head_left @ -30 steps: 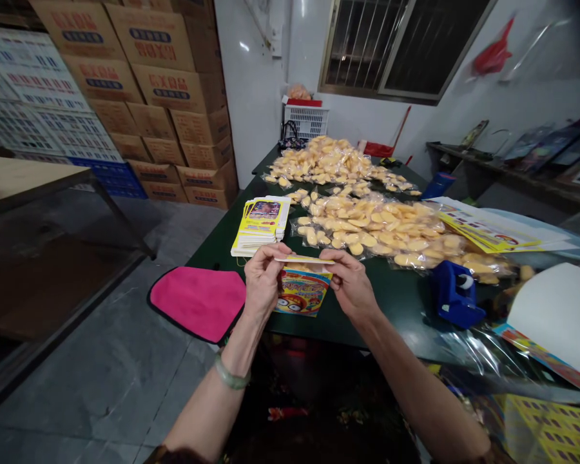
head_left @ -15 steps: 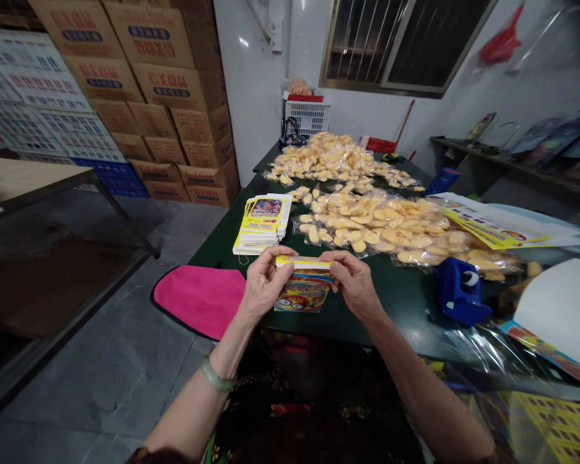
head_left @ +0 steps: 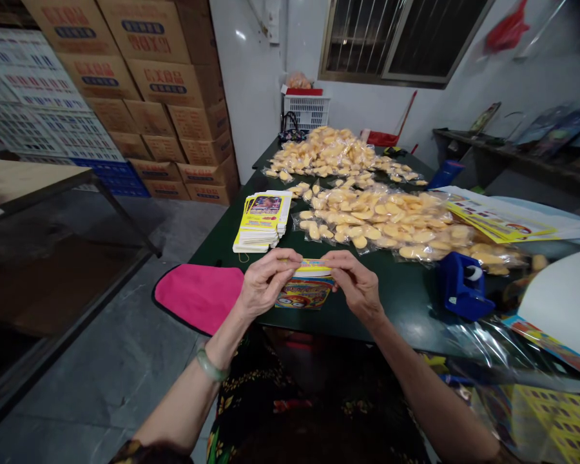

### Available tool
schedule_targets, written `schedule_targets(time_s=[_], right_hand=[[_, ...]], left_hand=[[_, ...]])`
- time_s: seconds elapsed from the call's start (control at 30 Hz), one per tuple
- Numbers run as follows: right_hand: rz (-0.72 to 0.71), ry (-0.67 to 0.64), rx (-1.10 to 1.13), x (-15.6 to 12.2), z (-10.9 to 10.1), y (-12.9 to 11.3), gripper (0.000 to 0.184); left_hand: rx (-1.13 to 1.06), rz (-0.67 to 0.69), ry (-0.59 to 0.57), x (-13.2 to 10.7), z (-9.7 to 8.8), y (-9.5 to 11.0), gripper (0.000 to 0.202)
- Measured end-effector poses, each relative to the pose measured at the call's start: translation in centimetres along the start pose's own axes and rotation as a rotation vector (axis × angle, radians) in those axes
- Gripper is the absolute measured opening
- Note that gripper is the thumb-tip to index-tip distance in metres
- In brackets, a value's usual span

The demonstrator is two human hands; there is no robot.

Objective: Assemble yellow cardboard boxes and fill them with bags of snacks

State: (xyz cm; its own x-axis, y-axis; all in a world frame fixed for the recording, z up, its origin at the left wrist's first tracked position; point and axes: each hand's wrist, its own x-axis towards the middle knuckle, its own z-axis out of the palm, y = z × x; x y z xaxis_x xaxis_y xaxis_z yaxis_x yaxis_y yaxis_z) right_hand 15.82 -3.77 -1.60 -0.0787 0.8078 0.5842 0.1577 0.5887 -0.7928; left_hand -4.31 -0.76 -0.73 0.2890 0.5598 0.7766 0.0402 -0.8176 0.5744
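A small printed box (head_left: 305, 293) with a cartoon face stands at the near edge of the dark green table (head_left: 391, 309). My left hand (head_left: 269, 280) pinches the left end of its yellow-and-white top flap, thumb in front and fingers behind. At the right end of that flap, my right hand (head_left: 355, 280) grips with thumb and fingers. Just beyond the left hand lies a stack of flat yellow-and-white cartons (head_left: 261, 222). Clear bags of pale yellow pieces (head_left: 381, 222) are heaped past the box.
A blue tape dispenser (head_left: 464, 287) sits to the right, near printed sheets (head_left: 507, 216) and a curled white sheet (head_left: 563, 303). The pink seat (head_left: 200, 293) is at left. Cardboard boxes (head_left: 162, 84) are stacked along the wall. A white basket (head_left: 307, 113) stands at the back.
The flap's top has tilted so more of its printed face shows. The left fingers have shifted inward along the flap, and both hands still hold the box.
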Motion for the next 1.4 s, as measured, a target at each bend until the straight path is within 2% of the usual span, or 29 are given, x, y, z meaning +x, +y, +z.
schedule_targets(time_s=[0.2, 0.3, 0.5, 0.57, 0.63, 0.7, 0.77, 0.83, 0.93, 1.0, 1.1, 1.3, 1.4], right_hand=[[-0.203, 0.015, -0.116, -1.2, 0.3, 1.5, 0.015], [-0.235, 0.07, -0.133, -1.4, 0.8, 2.6, 0.016], [-0.107, 0.083, -0.133, -0.6, 1.6, 2.9, 0.014], [-0.066, 0.092, -0.135, -0.7, 1.6, 2.4, 0.016], [-0.011, 0.117, -0.151, -1.2, 0.9, 1.6, 0.027], [0.037, 0.198, -0.194, -2.2, -0.9, 1.0, 0.042], [0.089, 0.348, -0.292, -3.5, -4.1, 0.4, 0.039], [0.205, 0.567, -0.396, -5.1, -8.4, -0.1, 0.024], [0.505, 0.917, -0.42, -7.1, -15.4, -0.6, 0.021], [0.627, 1.024, -0.416, -7.8, -19.0, -0.5, 0.017], [0.796, 1.028, -0.389, -7.6, -21.8, 0.0, 0.01], [1.206, 0.931, -0.273, -5.3, -23.4, 1.1, 0.016], [1.325, 0.944, -0.213, -4.2, -24.1, 1.7, 0.02]], left_hand=[[0.078, 0.115, 0.05, -1.1, 0.7, -0.4, 0.013], [0.126, 0.116, 0.105, -1.1, 1.2, -1.1, 0.018], [0.166, 0.014, 0.145, -0.6, 1.6, -1.4, 0.016], [0.165, 0.015, 0.194, -0.5, 2.1, -0.8, 0.013], [0.196, 0.023, 0.274, -0.3, 3.0, -0.2, 0.011], [0.252, 0.044, 0.367, -0.1, 4.1, 0.1, 0.011], [0.298, 0.072, 0.405, 0.3, 5.2, -0.1, 0.012], [0.309, 0.091, 0.386, 0.6, 6.0, -0.7, 0.013], [0.301, 0.113, 0.369, 1.0, 6.6, -1.5, 0.014], [0.299, 0.137, 0.379, 1.1, 6.7, -1.8, 0.016], [0.303, 0.157, 0.387, 1.0, 6.6, -1.9, 0.018], [0.303, 0.153, 0.373, 0.9, 6.6, -1.9, 0.019], [0.336, 0.14, 0.36, 0.9, 6.6, -1.7, 0.018]])
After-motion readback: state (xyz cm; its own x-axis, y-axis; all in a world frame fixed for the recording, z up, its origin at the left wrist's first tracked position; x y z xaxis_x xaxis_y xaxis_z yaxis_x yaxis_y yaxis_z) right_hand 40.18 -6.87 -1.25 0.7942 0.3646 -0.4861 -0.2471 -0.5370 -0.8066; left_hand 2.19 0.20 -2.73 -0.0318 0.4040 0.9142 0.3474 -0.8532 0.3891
